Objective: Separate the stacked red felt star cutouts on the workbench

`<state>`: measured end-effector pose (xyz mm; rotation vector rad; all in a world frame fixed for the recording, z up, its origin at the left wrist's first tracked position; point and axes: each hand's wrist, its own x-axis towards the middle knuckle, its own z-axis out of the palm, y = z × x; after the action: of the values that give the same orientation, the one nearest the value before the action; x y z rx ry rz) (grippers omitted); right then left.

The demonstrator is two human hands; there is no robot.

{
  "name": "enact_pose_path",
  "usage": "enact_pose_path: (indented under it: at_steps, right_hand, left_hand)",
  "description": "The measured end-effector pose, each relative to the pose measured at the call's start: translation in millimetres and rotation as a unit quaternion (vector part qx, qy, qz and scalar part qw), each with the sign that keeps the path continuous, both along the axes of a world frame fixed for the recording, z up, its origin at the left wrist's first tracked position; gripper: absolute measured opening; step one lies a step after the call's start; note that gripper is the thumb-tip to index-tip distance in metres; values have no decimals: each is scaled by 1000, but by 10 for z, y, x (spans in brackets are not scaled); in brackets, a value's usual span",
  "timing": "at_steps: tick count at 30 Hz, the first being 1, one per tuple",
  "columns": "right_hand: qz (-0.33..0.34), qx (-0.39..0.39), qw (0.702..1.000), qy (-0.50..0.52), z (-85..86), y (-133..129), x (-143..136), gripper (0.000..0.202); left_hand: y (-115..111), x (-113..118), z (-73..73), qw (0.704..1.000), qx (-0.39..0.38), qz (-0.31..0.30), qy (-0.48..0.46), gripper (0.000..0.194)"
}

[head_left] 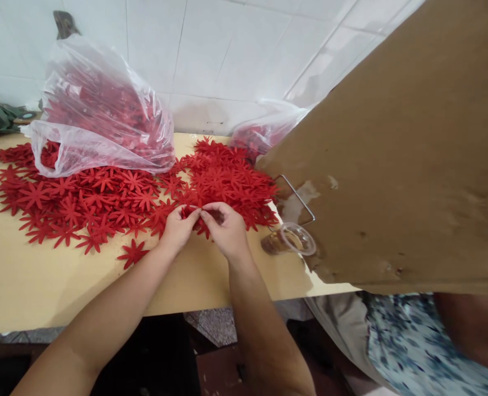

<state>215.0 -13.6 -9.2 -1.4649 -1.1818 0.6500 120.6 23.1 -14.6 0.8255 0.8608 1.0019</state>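
A red flower-shaped piece (pixel 189 211) is resting between the fingertips of both hands, low over the near edge of the heaped flowers, its outline being mostly hidden by the fingers. The left hand (pixel 178 226) is pinching with thumb and index finger, and the right hand (pixel 229 230) is closing likewise, their tips meeting. The piece is looking light, thin and soft, so its narrow petals are probably bending easily and its centre is offering the surest hold. Around the hands, a right-hand heap (pixel 233 179) and a left-hand heap (pixel 72 201) of red flowers are covering the table (pixel 186 286); a single flower (pixel 133 253) is lying apart in front. Behind, a filled plastic bag (pixel 107 118) is sitting on the left heap, while a clear cup (pixel 272 242) is standing right of the hands, beside a brown panel (pixel 400 159).
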Motion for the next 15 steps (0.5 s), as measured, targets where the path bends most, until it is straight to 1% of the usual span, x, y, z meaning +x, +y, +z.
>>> enact_pose_path:
  at_steps: [2, 4, 7, 9, 12, 15]
  right_hand:
    - [-28, 21, 999, 0, -4, 47, 63, 16]
    - [-66, 50, 996, -22, 23, 115, 185, 13]
    - [-153, 96, 978, -101, 77, 227, 406, 12]
    - [-193, 109, 966, -131, 88, 301, 542, 14]
    - [-196, 116, 968, -109, 45, 398, 699, 19]
    - [-191, 119, 970, -96, -19, 452, 789, 27]
  left_hand:
    - [-16, -6, 30, 1000, 5, -12, 13, 15]
    - [-26, -14, 58, 1000, 5, -23, 18, 12]
    - [-19, -29, 71, 999, -19, -45, 6, 8]
    - [-5, -35, 60, 997, -45, -64, -17, 11]
    - [13, -26, 35, 993, -73, -82, -38, 17]
    - [16, -8, 27, 991, -92, -85, -36, 17]
